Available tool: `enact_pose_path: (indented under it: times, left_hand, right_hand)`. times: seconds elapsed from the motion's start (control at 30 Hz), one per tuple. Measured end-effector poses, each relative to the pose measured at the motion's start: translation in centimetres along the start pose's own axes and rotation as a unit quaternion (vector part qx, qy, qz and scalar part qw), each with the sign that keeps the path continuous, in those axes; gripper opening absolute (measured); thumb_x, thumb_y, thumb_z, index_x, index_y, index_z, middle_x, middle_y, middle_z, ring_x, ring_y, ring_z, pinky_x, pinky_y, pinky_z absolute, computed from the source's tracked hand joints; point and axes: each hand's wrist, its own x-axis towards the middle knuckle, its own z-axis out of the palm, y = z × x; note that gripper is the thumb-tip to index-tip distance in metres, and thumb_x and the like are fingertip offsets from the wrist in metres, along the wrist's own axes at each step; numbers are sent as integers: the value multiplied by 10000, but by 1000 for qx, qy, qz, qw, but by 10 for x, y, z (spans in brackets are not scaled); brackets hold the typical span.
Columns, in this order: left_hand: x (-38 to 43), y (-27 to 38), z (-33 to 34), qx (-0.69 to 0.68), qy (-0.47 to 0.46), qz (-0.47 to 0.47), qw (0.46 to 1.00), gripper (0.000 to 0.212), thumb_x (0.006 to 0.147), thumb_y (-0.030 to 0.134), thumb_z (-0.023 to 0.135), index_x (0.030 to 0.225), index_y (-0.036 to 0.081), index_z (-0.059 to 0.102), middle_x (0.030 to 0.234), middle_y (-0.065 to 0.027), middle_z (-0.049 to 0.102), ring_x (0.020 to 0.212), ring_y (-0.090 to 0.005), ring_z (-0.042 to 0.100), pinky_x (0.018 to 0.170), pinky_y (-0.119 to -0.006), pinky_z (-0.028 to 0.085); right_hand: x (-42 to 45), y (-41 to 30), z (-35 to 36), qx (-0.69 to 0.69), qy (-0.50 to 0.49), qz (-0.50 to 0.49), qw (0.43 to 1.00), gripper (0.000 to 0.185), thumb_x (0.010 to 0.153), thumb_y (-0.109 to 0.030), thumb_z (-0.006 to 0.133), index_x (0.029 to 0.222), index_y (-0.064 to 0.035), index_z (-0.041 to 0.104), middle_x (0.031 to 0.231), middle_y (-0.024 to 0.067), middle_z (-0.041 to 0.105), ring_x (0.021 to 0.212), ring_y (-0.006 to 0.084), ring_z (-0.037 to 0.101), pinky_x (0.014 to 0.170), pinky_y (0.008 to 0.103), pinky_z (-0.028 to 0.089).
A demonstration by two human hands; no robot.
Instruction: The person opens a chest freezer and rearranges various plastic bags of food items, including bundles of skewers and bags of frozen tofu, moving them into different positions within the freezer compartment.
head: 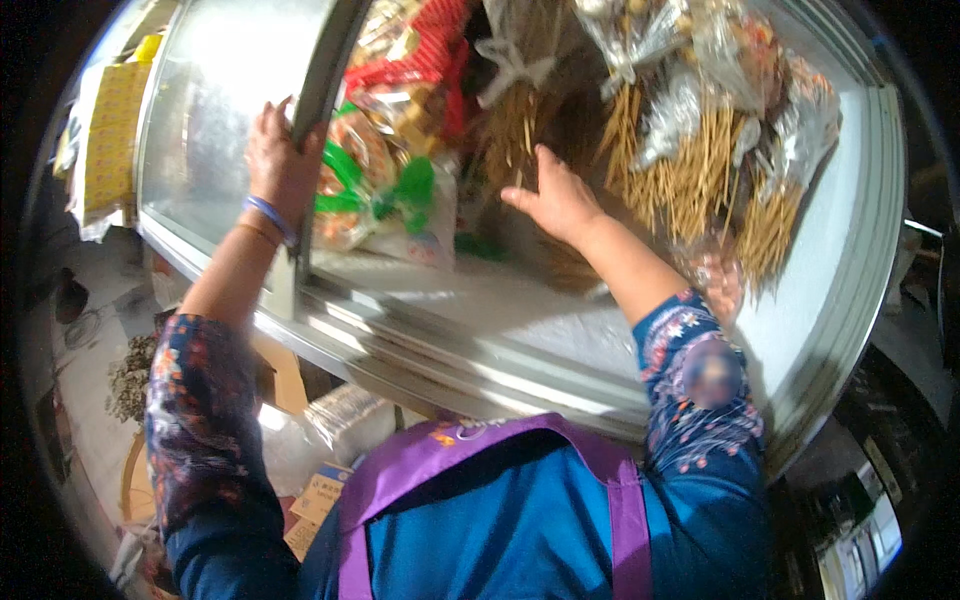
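My left hand [281, 154] rests on the frame edge of the freezer's sliding glass lid [225, 127], fingers spread on the glass side and thumb at the frame. Inside the chest freezer, my right hand [559, 195] reaches over bundles of wooden skewers, fingers apart, nothing plainly held. Just beyond its fingertips is a blurred skewer bundle in a knotted clear bag [517, 71]. More bagged skewers [686, 180] lie to the right. Between my hands sit a red food bag [446, 67] and a clear bag tied with green plastic [375, 187].
The freezer's metal rail [465, 356] runs in front of my body. Frost lines its inner wall [862, 172]. A yellow patterned box [112, 142] stands beyond the left end. Cardboard boxes [319, 491] and wrapped packs [349, 424] lie below the rail at left.
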Motion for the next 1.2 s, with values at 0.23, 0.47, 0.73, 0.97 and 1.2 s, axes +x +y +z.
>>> enact_pose_path:
  times: [0.23,0.47,0.73,0.97,1.2]
  left_hand:
    - [7,-10,3,-41,-30,24,998,452,874,324,609,1215,45,508,1089,-192,584,1006,-362,555,866,-415,447]
    - [4,-17,10,-58,-32,19,998,459,884,365,588,1220,60,522,1075,-183,604,1007,-355,573,863,-406,455]
    - [6,-19,7,-44,-45,20,998,507,880,421,577,1228,58,515,1103,-195,598,1042,-364,561,887,-417,442]
    - [4,-24,9,-28,-47,20,998,483,883,393,580,1216,47,524,1099,-196,598,1035,-355,562,888,-410,440]
    - [7,-14,4,-4,-46,6,999,495,871,395,594,1209,39,531,1093,-207,597,1032,-357,566,892,-406,439]
  right_hand:
    - [-130,112,2,-178,-324,81,926,630,943,-387,380,1409,22,269,1453,225,288,1354,352,269,1120,399,230]
    - [-128,106,15,-197,-325,81,921,617,928,-345,418,1384,53,296,1445,242,288,1362,347,254,1120,398,237]
    - [-66,137,35,-262,-232,121,929,429,803,-229,620,1128,33,521,1186,217,538,1143,349,501,967,418,411]
    - [-78,183,48,-291,-220,19,931,297,824,-138,569,1096,-19,557,1113,189,595,1039,364,562,899,438,436]
    - [-79,191,48,-287,-196,26,937,320,854,-139,523,1154,-30,549,1128,188,573,1064,366,545,899,443,435]
